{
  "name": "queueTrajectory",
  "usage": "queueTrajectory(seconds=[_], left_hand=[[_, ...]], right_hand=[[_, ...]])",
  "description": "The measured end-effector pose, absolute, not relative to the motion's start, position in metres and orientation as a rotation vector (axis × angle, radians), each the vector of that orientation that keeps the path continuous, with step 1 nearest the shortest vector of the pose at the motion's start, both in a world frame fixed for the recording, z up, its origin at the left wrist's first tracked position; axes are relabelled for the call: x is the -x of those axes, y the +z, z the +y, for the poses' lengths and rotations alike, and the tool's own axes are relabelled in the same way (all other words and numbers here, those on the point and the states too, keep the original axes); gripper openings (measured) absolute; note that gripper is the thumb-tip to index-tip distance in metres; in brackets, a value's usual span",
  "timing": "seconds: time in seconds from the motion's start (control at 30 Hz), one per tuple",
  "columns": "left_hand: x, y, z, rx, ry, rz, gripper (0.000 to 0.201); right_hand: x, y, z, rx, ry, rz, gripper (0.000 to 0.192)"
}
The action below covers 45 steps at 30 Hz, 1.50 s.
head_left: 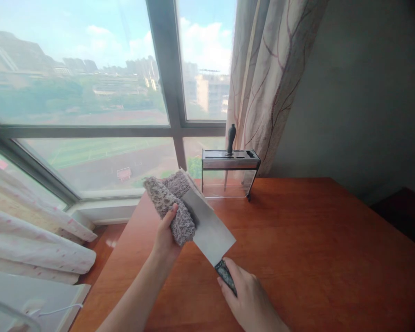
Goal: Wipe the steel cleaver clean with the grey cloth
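Note:
My right hand (246, 289) is closed around the dark handle of a cleaver (212, 233), whose broad metal blade points up and to the left. A fluffy grey cloth (181, 216) is folded about the far end of the blade, on both its faces. My left hand (168, 237) grips that cloth, with the thumb pressed on the near fold; its other fingers are hidden behind. Both hands are above the wooden table. The blade's far end is covered by the cloth.
Beyond the cleaver, a clear-sided knife block (231, 163) stands on the brown table (297, 244), with one black-handled knife (231, 138) upright in it. Windows and a patterned curtain (269, 69) rise behind. At lower left, a white cable (60, 310) shows beside the table.

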<state>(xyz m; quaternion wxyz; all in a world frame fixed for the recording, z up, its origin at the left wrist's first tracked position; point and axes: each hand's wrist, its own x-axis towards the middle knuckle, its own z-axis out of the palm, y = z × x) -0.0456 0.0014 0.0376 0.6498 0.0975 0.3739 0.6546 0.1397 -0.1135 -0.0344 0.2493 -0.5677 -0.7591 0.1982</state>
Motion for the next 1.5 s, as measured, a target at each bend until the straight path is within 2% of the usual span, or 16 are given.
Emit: queueTrajectory(seconds=[0.1,0.27,0.43,0.57,0.8,0.97,1.07,1.2,1.33,1.5], left_hand=[[0.042,0.035,0.002,-0.209,1.503,0.856,0.011],[0.029,0.023,-0.003,-0.243,1.438,0.876,0.021],[0.016,0.015,-0.014,-0.329,1.349,0.917,0.037],[0.01,0.012,-0.02,-0.37,1.314,0.923,0.038],[0.014,0.014,-0.016,-0.333,1.282,0.926,0.041],[0.034,0.028,-0.003,-0.275,1.414,0.869,0.027],[0.048,0.035,0.005,-0.266,1.512,0.874,0.02],[0.06,0.038,0.012,-0.299,1.572,0.884,0.02],[0.065,0.034,0.012,-0.441,1.459,0.986,0.027],[0.07,0.027,0.013,-0.735,1.273,1.112,0.047]], right_hand=[[-0.138,-0.034,-0.112,1.549,0.451,-2.109,0.033],[-0.131,-0.025,-0.105,1.555,0.474,-2.045,0.028],[-0.125,-0.023,-0.099,1.586,0.56,-1.954,0.013],[-0.125,-0.028,-0.097,1.574,0.586,-1.869,0.007],[-0.13,-0.034,-0.1,1.472,0.496,-1.807,0.022],[-0.137,-0.038,-0.11,1.461,0.447,-1.935,0.034],[-0.15,-0.033,-0.114,1.488,0.502,-1.983,0.031],[-0.174,-0.02,-0.115,1.502,0.51,-2.006,0.025],[-0.191,-0.007,-0.111,1.52,0.451,-2.077,0.029],[-0.203,0.01,-0.104,1.512,0.514,-2.1,0.027]])
